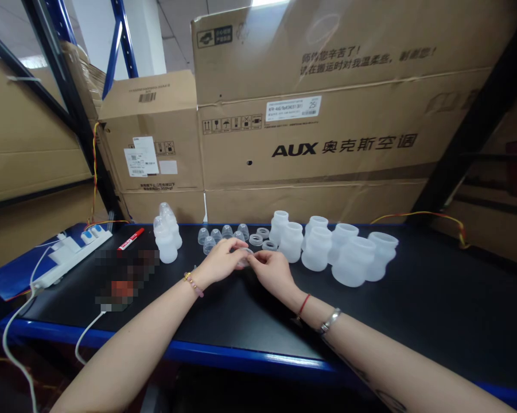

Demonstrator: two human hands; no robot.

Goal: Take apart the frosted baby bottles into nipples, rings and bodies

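A black bench (434,298) with a blue edge stands before cardboard boxes (327,143) racked on blue steel shelving (123,40). Left to right along it: one white power strip (75,255), one red marker (131,239), a pixelated blur, a huddle of capped frosted bottles (167,244), perhaps three, then six clear ribbed plastic domes (216,235), three clear rings (255,240), and seven frosted, waisted plastic bottle bodies (353,261). The left hand (221,262) and right hand (273,272) meet just before the domes, fingertips closed together on one small clear piece (245,257). A beaded bracelet (193,284) circles the left wrist; a red cord (303,304) and silver bangle (329,321) circle the right.
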